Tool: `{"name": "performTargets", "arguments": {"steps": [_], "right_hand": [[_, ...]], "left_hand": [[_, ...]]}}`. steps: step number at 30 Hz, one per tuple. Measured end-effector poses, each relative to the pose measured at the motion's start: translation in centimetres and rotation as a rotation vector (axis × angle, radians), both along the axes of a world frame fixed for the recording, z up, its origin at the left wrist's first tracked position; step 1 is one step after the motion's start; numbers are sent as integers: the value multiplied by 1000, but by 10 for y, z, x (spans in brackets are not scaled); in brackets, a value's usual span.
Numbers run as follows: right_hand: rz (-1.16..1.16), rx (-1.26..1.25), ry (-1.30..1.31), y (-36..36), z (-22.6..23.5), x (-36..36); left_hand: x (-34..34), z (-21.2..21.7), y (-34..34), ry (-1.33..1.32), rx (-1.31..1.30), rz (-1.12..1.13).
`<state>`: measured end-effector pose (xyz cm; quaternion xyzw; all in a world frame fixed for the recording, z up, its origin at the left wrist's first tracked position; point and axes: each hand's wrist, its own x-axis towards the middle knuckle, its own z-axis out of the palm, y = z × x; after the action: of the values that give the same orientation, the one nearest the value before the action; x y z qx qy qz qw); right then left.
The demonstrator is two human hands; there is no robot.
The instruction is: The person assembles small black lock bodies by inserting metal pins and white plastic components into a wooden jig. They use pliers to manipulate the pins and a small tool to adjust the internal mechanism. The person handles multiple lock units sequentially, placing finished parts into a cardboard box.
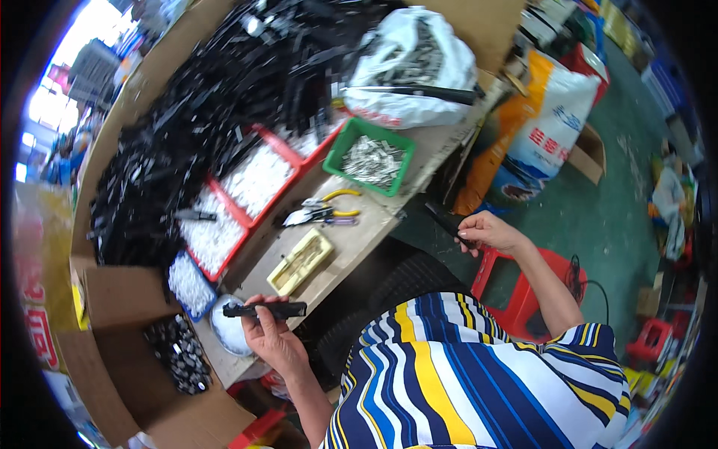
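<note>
Striped shirt (479,374) nearest; left hand (271,338) grips a black bar (265,309), right hand (490,232) pinches another black piece (446,221), both beside the workbench (359,239) bearing a white bag (411,67) and green tray (369,156).

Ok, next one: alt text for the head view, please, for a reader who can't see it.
A seated person's left hand holds a long black part over the workbench, while the right hand holds another black piece off its edge. The bench carries a black parts pile, red trays of white pieces, a green tray and pliers.
</note>
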<state>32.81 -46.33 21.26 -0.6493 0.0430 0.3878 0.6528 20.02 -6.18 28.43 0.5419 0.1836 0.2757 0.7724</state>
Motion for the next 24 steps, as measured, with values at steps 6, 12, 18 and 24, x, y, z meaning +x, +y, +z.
{"name": "performTargets", "arguments": {"steps": [6,12,18,24], "right_hand": [[-233,-192,251,1,-203,-58],[-620,74,305,48,-301,40],[-618,150,216,38,-180,160],[381,-107,-534,64,-81,83]], "left_hand": [[8,25,-30,14,-23,-77],[3,40,-42,60,27,-102],[-12,26,-43,97,8,-16],[-4,20,-35,146,-93,15]]}}
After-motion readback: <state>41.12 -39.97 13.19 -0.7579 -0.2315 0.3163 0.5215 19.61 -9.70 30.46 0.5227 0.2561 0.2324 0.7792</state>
